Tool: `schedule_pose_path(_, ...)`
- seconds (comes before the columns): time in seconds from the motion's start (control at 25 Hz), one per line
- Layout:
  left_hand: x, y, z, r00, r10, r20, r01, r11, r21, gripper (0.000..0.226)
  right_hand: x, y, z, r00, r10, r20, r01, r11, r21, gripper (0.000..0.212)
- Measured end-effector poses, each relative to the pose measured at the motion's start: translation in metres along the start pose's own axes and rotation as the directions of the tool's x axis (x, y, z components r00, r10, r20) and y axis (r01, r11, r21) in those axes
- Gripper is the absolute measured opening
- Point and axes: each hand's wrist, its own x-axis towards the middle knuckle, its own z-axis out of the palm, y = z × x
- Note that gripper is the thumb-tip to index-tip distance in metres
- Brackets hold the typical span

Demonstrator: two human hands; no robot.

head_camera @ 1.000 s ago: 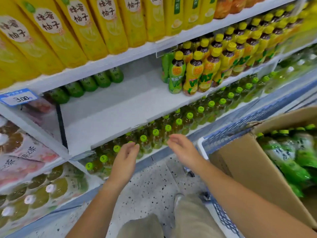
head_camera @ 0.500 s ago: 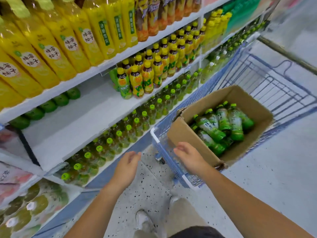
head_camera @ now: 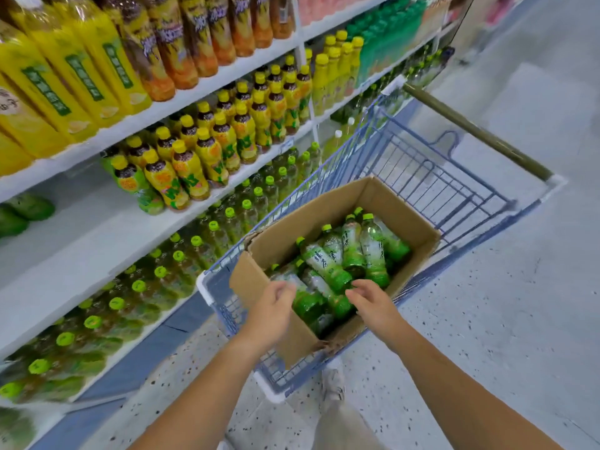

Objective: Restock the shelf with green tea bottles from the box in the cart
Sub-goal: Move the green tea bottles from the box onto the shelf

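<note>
Green tea bottles (head_camera: pixel 328 266) lay jumbled in the cardboard box (head_camera: pixel 324 216) inside the blue cart (head_camera: pixel 422 170). Over the box's near end, the left grip (head_camera: pixel 272 306) hung loosely curled and empty. The right grip (head_camera: pixel 370 303) was open just above the bottles.

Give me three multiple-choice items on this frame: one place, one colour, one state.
1. Where does the cardboard box sit? A. on the floor B. in the blue cart C. on a shelf
2. Cap colour of the bottles in the box? A. green B. yellow C. white
3. The box is: A. taped shut B. open on top C. flattened
Answers: 1 B, wire walls surround it; 2 A, visible caps are green; 3 B, bottles show inside.
</note>
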Motion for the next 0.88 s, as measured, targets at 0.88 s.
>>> schedule_pose_path(0.88, 0.254, -0.011, 0.133, 0.890, -0.425, -0.167, 0.430, 0.903, -0.006, 0.099, 0.251, 0.036, -0.096, 0.959, 0.279, 0.047, -0.240, 0.891, -0.386, 0.074)
